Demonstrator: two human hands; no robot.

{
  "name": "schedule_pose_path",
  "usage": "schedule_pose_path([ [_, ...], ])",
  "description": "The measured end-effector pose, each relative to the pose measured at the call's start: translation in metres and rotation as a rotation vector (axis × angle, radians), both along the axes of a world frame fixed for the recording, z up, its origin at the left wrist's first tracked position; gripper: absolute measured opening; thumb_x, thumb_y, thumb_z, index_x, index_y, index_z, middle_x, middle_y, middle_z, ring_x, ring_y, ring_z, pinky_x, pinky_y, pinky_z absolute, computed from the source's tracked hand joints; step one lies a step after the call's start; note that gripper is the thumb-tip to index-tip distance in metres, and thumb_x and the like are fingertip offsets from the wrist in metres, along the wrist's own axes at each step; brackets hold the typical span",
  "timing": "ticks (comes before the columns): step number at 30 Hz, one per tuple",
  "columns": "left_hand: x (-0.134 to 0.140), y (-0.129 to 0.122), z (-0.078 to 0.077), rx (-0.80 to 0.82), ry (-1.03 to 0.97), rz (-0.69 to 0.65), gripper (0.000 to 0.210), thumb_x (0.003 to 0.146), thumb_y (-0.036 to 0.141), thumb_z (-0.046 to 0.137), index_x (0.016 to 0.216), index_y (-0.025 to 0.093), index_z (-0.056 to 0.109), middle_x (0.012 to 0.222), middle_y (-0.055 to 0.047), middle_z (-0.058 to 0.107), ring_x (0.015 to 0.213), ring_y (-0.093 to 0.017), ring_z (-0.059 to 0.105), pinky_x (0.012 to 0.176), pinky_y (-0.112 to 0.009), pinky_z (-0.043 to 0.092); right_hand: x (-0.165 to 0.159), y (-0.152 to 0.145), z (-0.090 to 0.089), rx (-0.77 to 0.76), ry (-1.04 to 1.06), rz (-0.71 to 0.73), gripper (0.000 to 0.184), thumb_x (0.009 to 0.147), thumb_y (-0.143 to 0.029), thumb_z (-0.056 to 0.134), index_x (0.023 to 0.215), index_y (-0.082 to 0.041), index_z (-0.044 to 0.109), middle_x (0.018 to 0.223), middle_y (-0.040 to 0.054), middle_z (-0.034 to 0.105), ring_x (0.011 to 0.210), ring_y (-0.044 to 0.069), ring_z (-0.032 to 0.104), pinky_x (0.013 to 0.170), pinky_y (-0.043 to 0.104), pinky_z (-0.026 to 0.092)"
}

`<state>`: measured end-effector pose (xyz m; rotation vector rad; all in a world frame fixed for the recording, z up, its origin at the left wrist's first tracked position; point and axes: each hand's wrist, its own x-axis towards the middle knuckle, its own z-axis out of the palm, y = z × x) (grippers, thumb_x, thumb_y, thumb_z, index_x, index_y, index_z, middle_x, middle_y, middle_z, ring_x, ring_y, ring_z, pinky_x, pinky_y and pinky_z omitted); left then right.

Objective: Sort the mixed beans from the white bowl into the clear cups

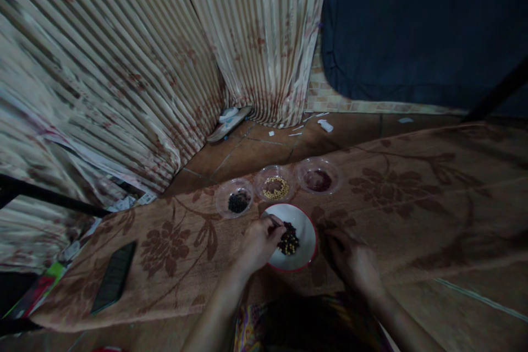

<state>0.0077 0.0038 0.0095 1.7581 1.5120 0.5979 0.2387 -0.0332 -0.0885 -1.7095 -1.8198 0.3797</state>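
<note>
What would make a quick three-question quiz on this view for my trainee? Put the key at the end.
1. Multiple choice: whose fingers are over the red-rimmed white bowl?
A) the left hand's
B) the right hand's
C) both hands'
2. True or false: the middle clear container holds yellowish pieces.
3. Fill in: toward the left of the picture, a dark ___ lies on the patterned cloth.

Key: 1. A; 2. true; 3. phone.

The bare left forearm slants forward to the left hand, thumb and fingertips close together. The bare right forearm angles inward; the right hand has shadowed fingers.
</note>
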Motion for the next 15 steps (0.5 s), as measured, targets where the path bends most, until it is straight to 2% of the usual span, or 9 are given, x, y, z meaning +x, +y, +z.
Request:
schedule_pose_path([
  [4, 0.0022, -0.0006, 0.0007, -0.017, 0.002, -0.041, 0.015, 0.086, 0.025, 0.055, 0.09, 0.019, 0.068, 0.07, 0.0, 0.069, 0.063, -0.013, 0.065, 0.059, -0.02, 0.046, 0.0, -0.0001, -0.0005, 0.007, -0.001, -0.009, 0.027, 0.092, -0.031, 0.043, 0.101, -0.025, 0.068, 0.101, 0.003, 0.068, 0.085, 0.017, 0.065, 0.075, 0.028, 0.048],
  [15, 0.0027, 0.0004, -0.0079, -0.007, -0.009, -0.038, 0.015, 0.086, 0.025, 0.055, 0.091, 0.02, 0.068, 0.073, 0.0, 0.07, 0.068, -0.014, 0.067, 0.063, -0.021, 0.049, 0.0001, -0.0003, -0.0014, 0.002, -0.008, -0.019, 0.026, 0.091, -0.032, 0.044, 0.1, -0.025, 0.068, 0.101, 0.0022, 0.069, 0.086, 0.017, 0.065, 0.076, 0.028, 0.048],
])
